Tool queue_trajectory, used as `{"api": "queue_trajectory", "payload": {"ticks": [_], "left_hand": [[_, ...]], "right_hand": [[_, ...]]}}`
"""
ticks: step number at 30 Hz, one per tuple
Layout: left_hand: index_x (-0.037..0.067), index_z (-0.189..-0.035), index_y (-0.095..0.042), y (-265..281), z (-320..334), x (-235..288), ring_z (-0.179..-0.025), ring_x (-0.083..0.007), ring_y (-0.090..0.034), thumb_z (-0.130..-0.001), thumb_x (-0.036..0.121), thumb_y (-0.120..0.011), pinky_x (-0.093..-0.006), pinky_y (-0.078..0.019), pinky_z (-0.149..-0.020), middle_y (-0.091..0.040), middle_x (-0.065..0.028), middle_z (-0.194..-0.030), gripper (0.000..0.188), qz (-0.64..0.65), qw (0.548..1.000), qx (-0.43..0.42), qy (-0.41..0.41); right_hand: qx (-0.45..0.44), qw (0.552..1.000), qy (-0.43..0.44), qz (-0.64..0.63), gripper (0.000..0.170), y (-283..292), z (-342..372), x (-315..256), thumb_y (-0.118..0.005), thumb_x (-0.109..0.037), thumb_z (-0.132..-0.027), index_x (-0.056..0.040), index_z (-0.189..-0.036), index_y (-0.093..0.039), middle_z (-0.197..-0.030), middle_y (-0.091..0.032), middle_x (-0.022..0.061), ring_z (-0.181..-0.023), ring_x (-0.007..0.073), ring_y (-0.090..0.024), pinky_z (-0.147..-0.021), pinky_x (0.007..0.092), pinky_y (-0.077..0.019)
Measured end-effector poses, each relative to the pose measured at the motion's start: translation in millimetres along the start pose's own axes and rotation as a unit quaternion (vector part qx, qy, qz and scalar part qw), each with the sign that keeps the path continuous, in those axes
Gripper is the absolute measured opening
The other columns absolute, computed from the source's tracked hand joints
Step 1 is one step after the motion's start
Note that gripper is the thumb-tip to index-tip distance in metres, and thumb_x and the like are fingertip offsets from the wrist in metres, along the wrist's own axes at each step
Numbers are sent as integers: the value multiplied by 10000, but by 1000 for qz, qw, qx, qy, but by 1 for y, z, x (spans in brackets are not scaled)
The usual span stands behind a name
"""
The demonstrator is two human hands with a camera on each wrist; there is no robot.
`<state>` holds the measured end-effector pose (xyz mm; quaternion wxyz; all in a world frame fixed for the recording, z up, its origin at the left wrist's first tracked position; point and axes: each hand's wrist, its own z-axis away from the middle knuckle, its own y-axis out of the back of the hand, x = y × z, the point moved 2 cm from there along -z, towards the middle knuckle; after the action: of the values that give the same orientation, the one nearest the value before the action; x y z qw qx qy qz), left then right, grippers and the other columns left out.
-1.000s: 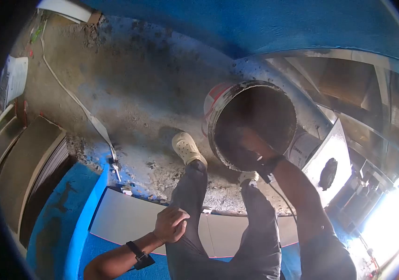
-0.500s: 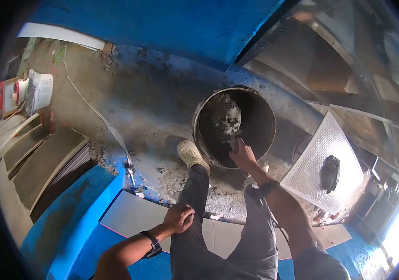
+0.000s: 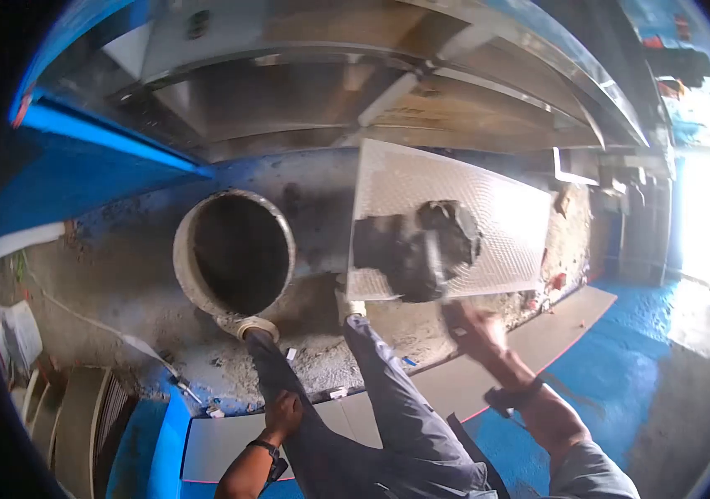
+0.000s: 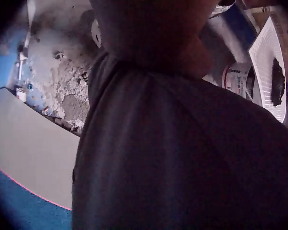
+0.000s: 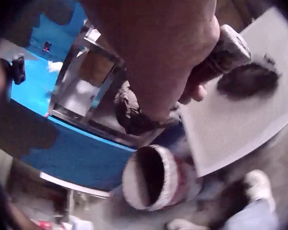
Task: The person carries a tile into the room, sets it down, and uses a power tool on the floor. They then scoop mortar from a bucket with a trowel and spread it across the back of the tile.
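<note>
My right hand (image 3: 480, 328) grips the mortar-caked handle (image 5: 232, 47) of a trowel (image 3: 435, 254), blurred in the head view. Dark wet mortar (image 5: 129, 108) is heaped on its blade, partly hidden behind the hand in the right wrist view. The trowel is over a pale tile (image 3: 496, 187) with a textured back, where a dab of mortar (image 3: 458, 223) lies and overlaps the load in the head view. On the left thigh rests my left hand (image 3: 285, 412), its fingers loosely bent and holding nothing. Left of the tile stands a mortar-crusted bucket (image 3: 288, 241).
Beneath the tile is a printed bucket (image 4: 238, 79). Metal framing with brown panels (image 3: 455, 104) runs along the far side. Stacked tiles (image 3: 81, 416) stand at lower left, near a pale cable (image 3: 97, 320) on the rough floor. Both feet are by the buckets.
The right hand has come out of the bucket with mortar on the trowel and moved right to the tile. The head view has turned right. The left hand stays on the thigh.
</note>
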<state>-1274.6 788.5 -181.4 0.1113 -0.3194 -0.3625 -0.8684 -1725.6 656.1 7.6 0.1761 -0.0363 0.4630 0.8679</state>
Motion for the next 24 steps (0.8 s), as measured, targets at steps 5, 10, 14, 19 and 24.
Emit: {"api": "queue_trajectory", "payload": {"ticks": [5, 10, 14, 19, 24], "left_hand": [[79, -848, -640, 12, -1, 2, -810, -372, -606, -843, 173, -551, -474, -491, -703, -602, -153, -873, 130, -6, 998, -54, 41], [84, -858, -638, 13, 4, -6, -814, -377, -613, -838, 169, -566, -471, -495, -701, -612, -151, -872, 113, 41, 999, -20, 28], [91, -868, -639, 18, 3, -7, -797, -384, -618, -832, 168, -585, -468, -497, -678, -624, -153, -878, 101, 39, 998, -22, 35], [97, -861, -606, 38, 21, -33, -763, -359, -618, -829, 189, -573, -461, -495, -647, -611, -130, -838, 102, 84, 994, 62, 29], [79, -901, -616, 87, 31, -65, -789, -344, -623, -824, 176, -585, -432, -503, -690, -627, -137, -828, 128, 141, 989, 40, 35]], "right_hand": [[88, 988, -126, 2, 322, -25, 25, 210, -626, -152, -767, -44, -1052, -522, -848, -642, 212, -839, 396, -646, -705, 479, -482], [60, 959, -276, 35, 284, -33, 35, 148, -620, -230, -756, -92, -1000, -578, -908, -656, 206, -852, 382, -649, -741, 487, -506], [-35, 982, -181, -49, 249, -14, 10, 25, -613, -207, -785, -116, -1013, -570, -863, -653, 194, -776, 412, -637, -686, 494, -497], [-43, 986, 93, 134, 213, -13, -103, -143, -557, -142, -825, -100, -1034, -563, -850, -675, 173, -743, 371, -663, -635, 481, -518], [-53, 946, 255, 193, 128, -80, -246, -270, -627, -144, -774, -77, -868, -681, -770, -703, 92, -734, 260, -701, -595, 375, -539]]}}
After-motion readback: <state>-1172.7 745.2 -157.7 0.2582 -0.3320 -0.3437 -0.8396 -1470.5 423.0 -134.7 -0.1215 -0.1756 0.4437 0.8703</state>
